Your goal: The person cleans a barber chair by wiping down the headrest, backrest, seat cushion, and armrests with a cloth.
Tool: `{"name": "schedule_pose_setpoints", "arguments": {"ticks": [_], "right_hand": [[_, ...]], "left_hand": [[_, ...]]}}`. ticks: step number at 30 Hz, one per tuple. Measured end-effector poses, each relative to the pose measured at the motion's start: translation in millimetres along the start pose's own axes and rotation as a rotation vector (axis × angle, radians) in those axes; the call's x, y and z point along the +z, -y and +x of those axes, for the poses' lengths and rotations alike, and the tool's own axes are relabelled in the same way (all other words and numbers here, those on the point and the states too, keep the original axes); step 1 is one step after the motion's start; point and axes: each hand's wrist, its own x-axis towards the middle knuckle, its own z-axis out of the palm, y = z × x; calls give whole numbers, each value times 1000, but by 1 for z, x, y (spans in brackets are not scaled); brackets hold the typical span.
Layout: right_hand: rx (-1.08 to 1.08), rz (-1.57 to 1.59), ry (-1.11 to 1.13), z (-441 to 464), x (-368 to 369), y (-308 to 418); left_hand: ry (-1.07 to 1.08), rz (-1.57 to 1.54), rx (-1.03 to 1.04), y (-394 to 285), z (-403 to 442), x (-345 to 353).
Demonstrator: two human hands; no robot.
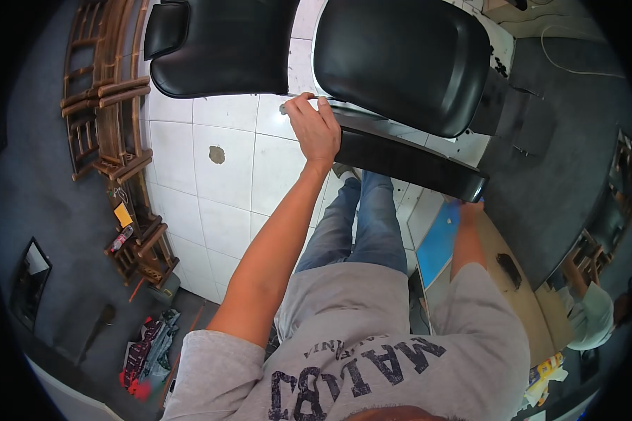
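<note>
A black salon-type chair stands ahead of me, with a padded backrest (225,49), a seat (404,59) and a long black armrest (411,161) on the near side. My left hand (316,130) is closed over the armrest's left end, by the gap between backrest and seat. Below the armrest's right end is my right hand (472,208), small and blurred, its fingers mostly hidden. A blue-purple smear shows beside it; I cannot make out whether it holds anything. Just under that hand lies a flat blue panel (439,238) at the counter's edge.
To my right runs a wooden counter (502,302) with a dark object (509,270) on it, and a mirror reflects a person. Bamboo furniture (109,91) lines the left wall. White floor tiles (221,189) have a broken patch. Cloths (147,351) lie at lower left.
</note>
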Motion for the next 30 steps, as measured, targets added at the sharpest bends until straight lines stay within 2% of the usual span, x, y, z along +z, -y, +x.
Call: {"name": "schedule_pose_setpoints", "arguments": {"ticks": [2,4,6,8,10,11,12,14,15,16,17,19,21,22,25,27,29,30], "right_hand": [[56,-206,-288,8,-16,50],[-44,-378,-471,32,-23,113],[-253,-200,-395,23,14,208],[-505,-204,-158,-7,72,312],[-551,-249,50,-23,126,366],[-567,-245,147,-34,161,384],[-850,-316,234,-16,189,370],[-1132,-393,326,-43,284,394],[-1191,-341,444,-54,329,396],[-1258,-411,472,-51,372,376],[-1283,-533,585,-54,404,359],[-928,-584,1198,-47,468,274],[-615,-686,1393,-83,502,319],[-351,-435,1379,-88,516,324],[-105,-273,1136,-64,548,342],[-291,-282,945,-36,561,379],[-646,-428,689,4,584,409],[-869,-482,676,14,593,428]], "left_hand": [[-7,4,5,1,0,1],[-12,-32,-17,1,0,0],[-24,-63,-36,1,0,0],[-40,-86,-53,0,-1,-2],[-34,-123,-67,-2,-3,-4],[-35,-142,-72,-3,-1,-4],[-37,-138,-62,-3,-1,-4],[-44,-129,-38,-3,-1,-4],[-49,-131,-35,-2,0,-4],[-53,-132,-32,-1,-1,-3],[-58,-132,-31,-1,-1,-3],[-50,-116,-28,-2,-1,-5],[-43,-118,-30,-1,1,-6],[-44,-128,-43,-2,0,-6],[-49,-139,-53,0,-2,-3],[-60,-126,-33,1,-1,-3],[-56,-132,-35,2,-2,-4],[-50,-127,-36,1,-1,-5]]}}
